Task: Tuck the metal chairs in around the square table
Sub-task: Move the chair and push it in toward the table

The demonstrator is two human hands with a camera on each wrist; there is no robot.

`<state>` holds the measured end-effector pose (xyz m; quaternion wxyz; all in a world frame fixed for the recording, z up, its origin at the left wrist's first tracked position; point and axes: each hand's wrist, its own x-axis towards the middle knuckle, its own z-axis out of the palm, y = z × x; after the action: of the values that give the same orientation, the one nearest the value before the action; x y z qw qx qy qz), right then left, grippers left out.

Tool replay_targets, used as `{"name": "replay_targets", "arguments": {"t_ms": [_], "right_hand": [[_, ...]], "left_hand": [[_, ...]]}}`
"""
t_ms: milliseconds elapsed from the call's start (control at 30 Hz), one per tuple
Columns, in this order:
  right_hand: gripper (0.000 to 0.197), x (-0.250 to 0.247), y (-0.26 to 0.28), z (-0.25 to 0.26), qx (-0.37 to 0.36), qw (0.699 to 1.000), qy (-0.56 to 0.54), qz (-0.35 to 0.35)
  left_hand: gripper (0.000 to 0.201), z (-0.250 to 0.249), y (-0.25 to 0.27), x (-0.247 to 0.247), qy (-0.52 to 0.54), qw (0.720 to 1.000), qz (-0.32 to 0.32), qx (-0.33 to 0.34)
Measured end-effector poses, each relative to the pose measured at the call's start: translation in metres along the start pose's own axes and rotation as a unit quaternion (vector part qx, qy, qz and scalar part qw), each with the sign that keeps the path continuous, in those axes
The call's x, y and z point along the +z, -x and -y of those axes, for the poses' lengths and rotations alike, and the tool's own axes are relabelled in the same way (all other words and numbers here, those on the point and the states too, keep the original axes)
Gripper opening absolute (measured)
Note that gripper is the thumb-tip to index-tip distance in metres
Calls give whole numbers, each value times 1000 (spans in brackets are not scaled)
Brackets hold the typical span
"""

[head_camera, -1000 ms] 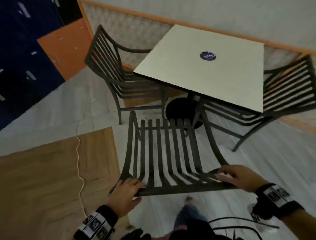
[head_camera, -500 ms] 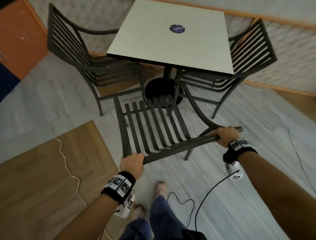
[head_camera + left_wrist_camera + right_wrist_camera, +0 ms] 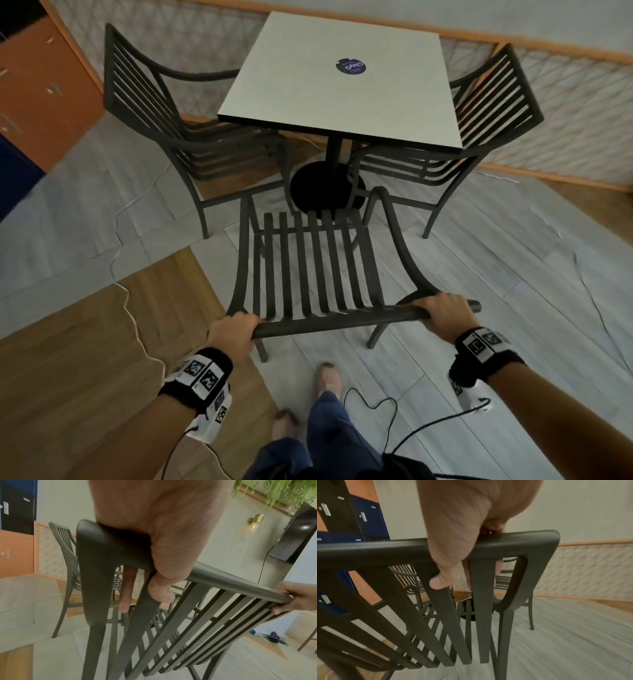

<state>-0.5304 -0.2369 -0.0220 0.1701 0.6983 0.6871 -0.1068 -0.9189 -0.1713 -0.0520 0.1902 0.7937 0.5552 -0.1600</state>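
A dark metal slatted chair (image 3: 315, 270) stands in front of me, facing the square pale table (image 3: 339, 82). My left hand (image 3: 236, 330) grips the left end of its top rail (image 3: 109, 547). My right hand (image 3: 442, 313) grips the right end of that rail (image 3: 513, 545). In both wrist views the fingers curl round the bar. The chair's seat front lies near the table's black round base (image 3: 323, 186), short of the tabletop's near edge. Two more metal chairs sit tucked under the table, one at its left (image 3: 164, 113) and one at its right (image 3: 486, 113).
A white cable (image 3: 128, 308) runs across the wood-and-grey floor at the left. Black cables (image 3: 383, 414) hang near my feet (image 3: 329, 377). A lattice wall panel (image 3: 565, 113) lies behind the table, orange and blue lockers (image 3: 37, 85) at the far left.
Both hands went from resting on the top rail to gripping it. The chair swung from an angle to square with the table, and I now stand straight behind it.
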Motion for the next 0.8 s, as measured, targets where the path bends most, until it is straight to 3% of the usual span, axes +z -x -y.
{"name": "replay_targets", "arguments": {"t_ms": [433, 800], "right_hand": [[29, 29, 40, 67, 25, 998, -60, -28], [20, 2, -32, 48, 35, 996, -83, -12]], "left_hand": [[47, 54, 4, -14, -46, 999, 3, -10], [29, 52, -67, -58, -60, 998, -15, -9]]}}
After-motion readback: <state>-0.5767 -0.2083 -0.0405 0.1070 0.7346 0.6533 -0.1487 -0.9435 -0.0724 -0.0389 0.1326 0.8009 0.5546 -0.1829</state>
